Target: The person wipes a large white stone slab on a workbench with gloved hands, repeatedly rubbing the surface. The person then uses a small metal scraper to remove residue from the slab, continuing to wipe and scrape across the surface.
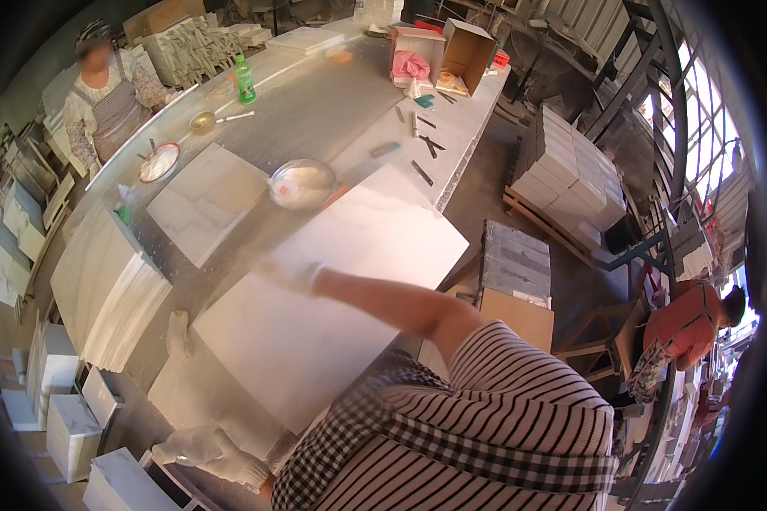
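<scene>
My right hand point(291, 272), in a pale glove, reaches over a large white stone slab point(375, 247) and is at its surface. Motion smears its fingers. At the lower left, my left hand point(209, 451), also gloved, rests by the near end of a second pale slab point(209, 392). Its fingers stretch leftward with the thumb apart, and I see nothing held. A crumpled pale glove-like piece point(179, 335) lies on that second slab. Beyond the white slab stands a metal bowl point(303, 184) with white material inside. A greyish slab point(209, 204) lies to its left.
A stack of slabs point(111, 289) stands at the table's left. Farther off are a red-rimmed bowl point(158, 163), a green bottle point(245, 79), open boxes point(467, 55) and dark strips point(422, 173). A person point(111, 102) stands across the table; another point(686, 328) is at right, past palletised blocks point(567, 175).
</scene>
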The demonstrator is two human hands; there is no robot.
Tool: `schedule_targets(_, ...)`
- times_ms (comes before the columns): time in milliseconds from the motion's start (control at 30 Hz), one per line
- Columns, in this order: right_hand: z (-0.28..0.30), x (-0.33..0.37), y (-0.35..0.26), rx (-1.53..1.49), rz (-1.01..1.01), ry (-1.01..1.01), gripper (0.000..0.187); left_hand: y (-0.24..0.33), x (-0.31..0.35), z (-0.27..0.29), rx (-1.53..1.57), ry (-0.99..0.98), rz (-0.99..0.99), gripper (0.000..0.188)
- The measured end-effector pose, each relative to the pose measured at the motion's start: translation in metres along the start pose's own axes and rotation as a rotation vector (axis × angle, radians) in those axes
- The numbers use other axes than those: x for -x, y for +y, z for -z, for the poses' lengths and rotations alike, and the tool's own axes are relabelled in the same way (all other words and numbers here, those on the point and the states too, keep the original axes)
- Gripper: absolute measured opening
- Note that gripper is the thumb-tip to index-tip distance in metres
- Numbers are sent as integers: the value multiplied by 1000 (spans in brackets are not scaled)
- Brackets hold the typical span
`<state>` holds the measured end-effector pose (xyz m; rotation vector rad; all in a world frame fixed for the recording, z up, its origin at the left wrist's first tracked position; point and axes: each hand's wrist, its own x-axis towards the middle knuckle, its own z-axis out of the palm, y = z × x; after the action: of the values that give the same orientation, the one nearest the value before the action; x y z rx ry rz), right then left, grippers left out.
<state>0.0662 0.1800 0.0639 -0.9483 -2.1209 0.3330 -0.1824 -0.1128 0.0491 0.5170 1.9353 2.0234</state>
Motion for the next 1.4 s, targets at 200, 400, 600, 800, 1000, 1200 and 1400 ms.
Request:
schedule_targets(200, 124, 28, 194, 232, -650, 62, 33, 33, 48, -55, -251, -86, -25, 81)
schedule_targets(400, 232, 14, 378, 404, -909, 132, 48, 36, 111, -168, -156, -318, -10, 74)
schedule_targets(600, 294, -28, 462, 551, -1126, 12, 65, 35, 159, -279, -37, -385, 97, 93)
schedule_targets(800, 308, -66, 541, 603, -1084, -49, 62, 11, 154, -310, -147, -471, 59, 98)
schedule_targets(1000, 304, -90, 587, 630, -1126, -45, 57, -5, 157, -311, -200, -480, 134, 92)
schedule_targets(1200, 300, -94, 603, 644, -1098, -13, 60, -10, 152, -316, -428, -486, -62, 92)
schedule_targets(1400, 296, -86, 600, 270, -795, 574, 31, 7, 153, -321, -306, -402, 185, 96)
